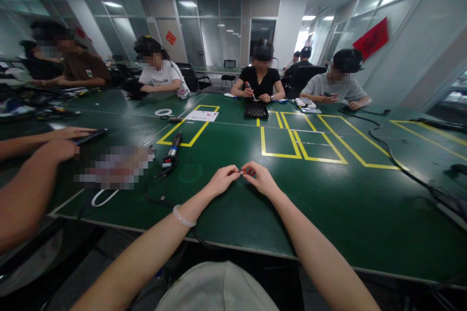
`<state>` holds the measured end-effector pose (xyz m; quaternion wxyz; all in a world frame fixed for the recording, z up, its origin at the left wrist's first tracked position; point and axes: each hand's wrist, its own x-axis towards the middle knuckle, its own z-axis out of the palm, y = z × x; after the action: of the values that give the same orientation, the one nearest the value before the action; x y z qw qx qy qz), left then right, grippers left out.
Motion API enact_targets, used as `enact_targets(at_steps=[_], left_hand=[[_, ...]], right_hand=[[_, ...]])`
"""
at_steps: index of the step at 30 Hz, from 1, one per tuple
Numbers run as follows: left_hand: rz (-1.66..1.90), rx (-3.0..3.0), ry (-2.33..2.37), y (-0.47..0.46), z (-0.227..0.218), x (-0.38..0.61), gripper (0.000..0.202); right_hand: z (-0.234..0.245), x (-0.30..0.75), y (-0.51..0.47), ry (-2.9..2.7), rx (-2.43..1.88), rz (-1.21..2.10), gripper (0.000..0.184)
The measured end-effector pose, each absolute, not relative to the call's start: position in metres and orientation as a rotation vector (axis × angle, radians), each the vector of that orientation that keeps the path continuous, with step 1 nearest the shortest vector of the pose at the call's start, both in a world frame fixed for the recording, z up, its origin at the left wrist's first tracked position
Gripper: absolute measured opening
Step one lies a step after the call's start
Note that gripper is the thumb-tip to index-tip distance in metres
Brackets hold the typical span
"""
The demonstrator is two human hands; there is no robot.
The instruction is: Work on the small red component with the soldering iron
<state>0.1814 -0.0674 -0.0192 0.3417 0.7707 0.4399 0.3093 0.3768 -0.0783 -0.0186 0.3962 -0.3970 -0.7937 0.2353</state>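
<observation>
My left hand [222, 180] and my right hand [260, 178] meet over the green table [328, 204], just past its near edge. Both hands are closed in a pinch on a small object [245, 171] with a red part and a metal tip, too small to name for sure. A pale bracelet [183, 217] circles my left wrist. An electric screwdriver [172, 149] with a black cord lies on the table to the left of my hands.
Yellow tape rectangles [292, 142] mark the table. A black tray [256, 110] sits in front of a person opposite. Several other people sit round the table. A co-worker's arms [44, 155] reach in at the left. A cable [386, 150] runs along the right.
</observation>
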Motion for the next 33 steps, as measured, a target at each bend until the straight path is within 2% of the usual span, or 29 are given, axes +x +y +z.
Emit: enact_targets(at_steps=[6, 11, 15, 21, 27, 33], left_hand=[[0.772, 1.998, 1.139, -0.068, -0.018, 0.181, 0.023], [0.743, 2.05, 1.176, -0.072, -0.011, 0.18, 0.028], [0.774, 2.071, 1.174, -0.075, -0.004, 0.181, 0.037], [0.812, 2.2, 1.285, -0.077, 0.017, 0.16, 0.039], [0.725, 2.341, 1.768, -0.075, 0.039, 0.082, 0.041], [0.309, 2.228, 2.529, -0.091, 0.04, 0.006, 0.055]], right_hand=[[-0.015, 0.374, -0.082, -2.03, -0.993, 0.594, 0.022], [-0.019, 0.376, -0.079, -2.02, -0.995, 0.639, 0.017], [-0.026, 0.379, -0.071, -1.815, -1.0, 0.798, 0.023], [-0.027, 0.383, -0.067, -1.345, -0.944, 1.272, 0.031], [-0.029, 0.384, -0.066, -1.036, -0.849, 1.569, 0.036], [-0.031, 0.384, -0.065, -1.014, -0.809, 1.64, 0.034]])
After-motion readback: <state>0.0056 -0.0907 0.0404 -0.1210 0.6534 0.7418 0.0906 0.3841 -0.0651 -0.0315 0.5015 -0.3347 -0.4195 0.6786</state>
